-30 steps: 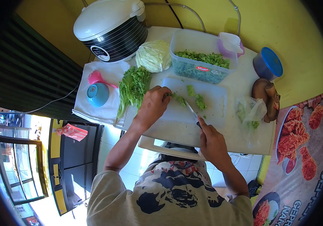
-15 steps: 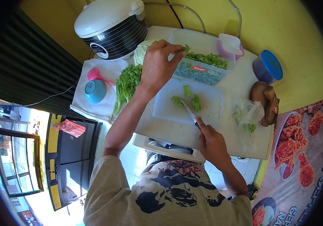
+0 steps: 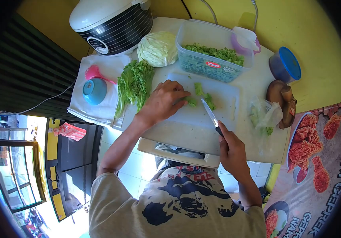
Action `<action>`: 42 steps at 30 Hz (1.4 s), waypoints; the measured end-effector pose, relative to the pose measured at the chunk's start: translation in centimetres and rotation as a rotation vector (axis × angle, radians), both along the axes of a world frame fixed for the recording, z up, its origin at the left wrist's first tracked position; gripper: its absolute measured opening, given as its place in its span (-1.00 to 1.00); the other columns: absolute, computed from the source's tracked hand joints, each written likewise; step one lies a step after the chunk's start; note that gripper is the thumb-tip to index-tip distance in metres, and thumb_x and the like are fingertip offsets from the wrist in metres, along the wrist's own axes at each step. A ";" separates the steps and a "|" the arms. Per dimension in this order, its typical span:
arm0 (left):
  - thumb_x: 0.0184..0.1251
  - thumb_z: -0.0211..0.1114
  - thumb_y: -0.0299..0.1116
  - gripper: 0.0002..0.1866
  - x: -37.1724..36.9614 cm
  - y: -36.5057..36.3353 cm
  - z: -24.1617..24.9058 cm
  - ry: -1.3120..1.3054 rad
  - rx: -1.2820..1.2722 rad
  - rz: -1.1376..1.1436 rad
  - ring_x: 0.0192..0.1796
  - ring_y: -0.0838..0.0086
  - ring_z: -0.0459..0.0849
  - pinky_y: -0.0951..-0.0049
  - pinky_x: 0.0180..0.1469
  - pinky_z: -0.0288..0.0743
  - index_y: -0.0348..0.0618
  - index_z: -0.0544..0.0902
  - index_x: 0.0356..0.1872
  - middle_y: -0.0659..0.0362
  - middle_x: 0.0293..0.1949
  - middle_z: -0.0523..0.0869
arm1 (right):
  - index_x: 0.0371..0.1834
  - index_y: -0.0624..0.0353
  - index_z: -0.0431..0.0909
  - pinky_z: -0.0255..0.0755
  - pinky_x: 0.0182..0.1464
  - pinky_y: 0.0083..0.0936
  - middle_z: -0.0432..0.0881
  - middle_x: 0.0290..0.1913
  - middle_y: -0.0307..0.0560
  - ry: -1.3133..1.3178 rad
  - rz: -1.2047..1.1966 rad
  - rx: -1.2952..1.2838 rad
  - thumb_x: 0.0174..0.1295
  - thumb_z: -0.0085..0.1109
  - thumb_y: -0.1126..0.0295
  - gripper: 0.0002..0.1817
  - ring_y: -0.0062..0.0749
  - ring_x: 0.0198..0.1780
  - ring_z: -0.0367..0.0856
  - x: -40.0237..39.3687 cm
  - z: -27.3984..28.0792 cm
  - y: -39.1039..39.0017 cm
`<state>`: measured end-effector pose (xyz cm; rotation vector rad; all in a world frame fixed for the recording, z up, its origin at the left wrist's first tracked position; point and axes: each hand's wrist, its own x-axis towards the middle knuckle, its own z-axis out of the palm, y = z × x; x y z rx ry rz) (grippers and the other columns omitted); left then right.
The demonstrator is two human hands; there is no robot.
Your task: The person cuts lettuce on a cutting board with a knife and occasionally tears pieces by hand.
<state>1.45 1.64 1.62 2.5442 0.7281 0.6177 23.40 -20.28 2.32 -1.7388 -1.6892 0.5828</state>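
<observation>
My right hand (image 3: 232, 150) grips a knife (image 3: 209, 111) by its black handle, with the blade slanting up and left over the white cutting board (image 3: 222, 94). My left hand (image 3: 165, 99) is low over the board's left side, its curled fingertips closed on a small piece of lettuce (image 3: 191, 102). Just right of those fingers, more cut lettuce pieces (image 3: 204, 95) lie by the knife tip. Behind the board, a clear plastic container (image 3: 208, 71) holds chopped lettuce (image 3: 218, 52). A bunch of leaf lettuce (image 3: 134, 85) lies to the left of my left hand.
A cabbage (image 3: 158, 48) sits beside the rice cooker (image 3: 116, 33). At left are a blue bowl (image 3: 94, 91) and a pink ladle (image 3: 93, 72) on white cloth. A plastic bag (image 3: 270, 115), a brown wooden-looking object (image 3: 277, 93) and a blue-lidded tub (image 3: 284, 65) stand right.
My left hand has come down from the container's rim to the lettuce on the board. The knife has shifted slightly right with my right hand. The camera view has moved a little.
</observation>
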 end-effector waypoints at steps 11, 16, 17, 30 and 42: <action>0.26 0.58 -0.30 -0.68 0.6 -3.1 -1.2 -0.046 0.044 0.272 0.02 0.11 0.73 0.12 0.14 0.59 -0.19 0.81 -0.02 0.05 -0.10 0.76 | 0.65 0.07 0.31 0.60 -0.39 -0.24 0.61 -0.25 0.02 -0.163 0.031 0.030 0.38 0.15 0.61 -0.27 -0.12 -0.44 0.67 -1.9 -2.1 1.2; 0.27 0.58 -0.28 -0.59 0.1 -3.2 -1.1 -0.101 0.090 0.240 0.04 0.07 0.72 0.10 0.15 0.58 -0.15 0.75 0.11 0.03 -0.01 0.75 | 0.66 0.05 0.31 0.60 -0.43 -0.25 0.61 -0.26 -0.05 -0.256 0.019 0.040 0.34 0.20 0.57 -0.24 -0.17 -0.50 0.64 -2.7 -1.8 1.2; 0.28 0.57 -0.29 -0.58 0.1 -3.4 -1.1 -0.115 0.088 0.237 0.04 0.06 0.72 0.09 0.15 0.58 -0.14 0.73 0.13 0.03 -0.01 0.75 | 0.66 0.04 0.31 0.60 -0.43 -0.25 0.61 -0.26 -0.06 -0.258 0.014 0.045 0.34 0.20 0.57 -0.24 -0.18 -0.50 0.64 -2.8 -1.8 1.2; 0.26 0.53 -0.44 -0.78 0.3 -3.8 -2.4 -0.172 0.149 0.221 -0.05 0.20 0.72 0.18 0.06 0.62 -0.16 0.82 -0.08 0.11 -0.09 0.76 | 0.64 0.06 0.34 0.59 -0.45 -0.25 0.61 -0.27 -0.06 -0.259 0.036 0.049 0.33 0.21 0.57 -0.25 -0.22 -0.50 0.65 -3.4 -1.7 1.8; 0.24 0.54 -0.49 -0.82 0.2 -3.3 -2.8 -0.231 0.060 0.212 -0.08 0.21 0.74 0.20 0.03 0.65 -0.17 0.86 -0.13 0.11 -0.10 0.76 | 0.64 0.10 0.33 0.58 -0.48 -0.24 0.58 -0.29 -0.06 -0.270 0.054 0.049 0.29 0.22 0.59 -0.22 -0.19 -0.52 0.63 -3.4 -1.9 2.0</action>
